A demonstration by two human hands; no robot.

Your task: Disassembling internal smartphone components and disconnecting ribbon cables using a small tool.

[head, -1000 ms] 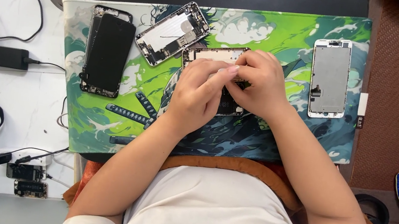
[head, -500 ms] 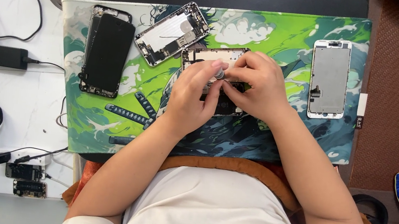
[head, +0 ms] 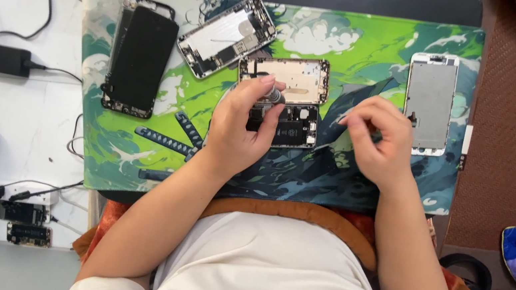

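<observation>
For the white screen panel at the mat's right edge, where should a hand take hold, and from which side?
Grip the white screen panel by its two long edges, coming from above. It lies flat and apart from other parts on the mat, with its right edge nearest the right hand.

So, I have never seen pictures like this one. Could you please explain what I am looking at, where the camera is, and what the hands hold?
There is no machine here. A person sits at a table, and one camera worn on the head looks straight down at both bare hands.

On the table lies a green patterned mat. On it are several opened phones: a black phone at the left, a silver phone shell beside it, a white screen panel at the right, and an open phone body in the middle.

The left hand holds a small grey tool over the middle phone. The right hand is pinched beside it; what it holds, if anything, is too small to tell.
</observation>
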